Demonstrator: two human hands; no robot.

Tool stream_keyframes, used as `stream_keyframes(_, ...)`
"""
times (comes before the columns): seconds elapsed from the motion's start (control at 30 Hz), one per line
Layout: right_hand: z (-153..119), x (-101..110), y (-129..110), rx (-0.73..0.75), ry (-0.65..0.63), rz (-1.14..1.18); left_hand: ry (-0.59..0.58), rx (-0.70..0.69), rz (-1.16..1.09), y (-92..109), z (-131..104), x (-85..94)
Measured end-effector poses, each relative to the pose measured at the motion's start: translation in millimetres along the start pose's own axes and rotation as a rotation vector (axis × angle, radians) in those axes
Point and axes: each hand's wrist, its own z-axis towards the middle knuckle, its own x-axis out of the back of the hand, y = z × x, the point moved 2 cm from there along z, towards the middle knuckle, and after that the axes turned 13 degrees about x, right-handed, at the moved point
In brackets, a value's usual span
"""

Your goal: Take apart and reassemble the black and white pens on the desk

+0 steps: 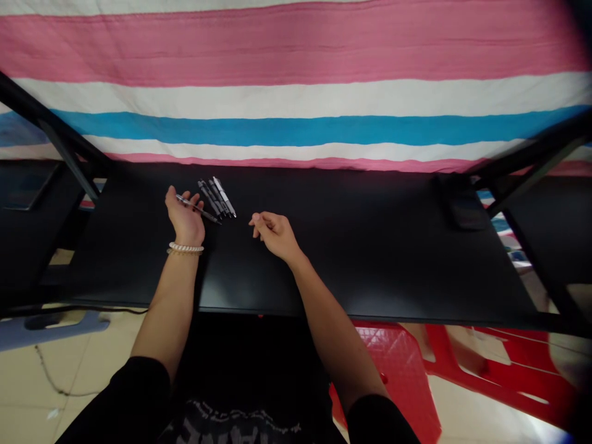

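My left hand is turned palm up over the left part of the black table, with bracelets around its wrist. A pen lies slantwise across its palm and curled fingers, held there with its tip pointing right. Just beyond that tip, several pens rest side by side on the tabletop, one of them a white pen on the right of the group. To the right of the pens is my right hand, apart from them. Its fingers are curled in with the thumb against them, and I see nothing in it.
The black table spans the view, with black frame bars at both ends. A dark flat object lies near its right end. A striped cloth hangs behind. Below the front edge stands a red plastic stool.
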Motion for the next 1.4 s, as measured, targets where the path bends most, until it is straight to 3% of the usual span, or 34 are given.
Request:
stream_keyframes(0.23,2,0,3,-0.022,-0.003,-0.004,0.016,-0.100,0.246,-15,9,1.1)
stream_keyframes(0.53,3,0,11,0.000,0.013,0.012,0.098,-0.372,0.909,-21,-21,-3.6)
stream_keyframes(0.67,1,0,11,0.013,0.016,-0.006,0.098,-0.441,1.165,-21,-27,-18.6)
stream_keyframes(0.87,1,-4,11,0.046,0.019,-0.092,0.051,-0.535,1.480,-31,-30,-55.3)
stream_keyframes(0.97,2,-4,10,0.045,0.022,-0.100,0.001,-0.560,1.581,-38,-38,-60.0)
stream_keyframes(1.17,1,-4,8,0.015,0.024,-0.118,-0.197,-0.650,1.441,-38,-51,-48.0)
stream_keyframes(1.27,-1,-4,7,0.029,0.039,-0.078,-0.279,-0.738,1.152,-39,-60,-46.6)
stream_keyframes(1.4,-4,-6,7,0.083,0.029,-0.101,-0.301,-0.748,0.706,-50,-74,-44.0)
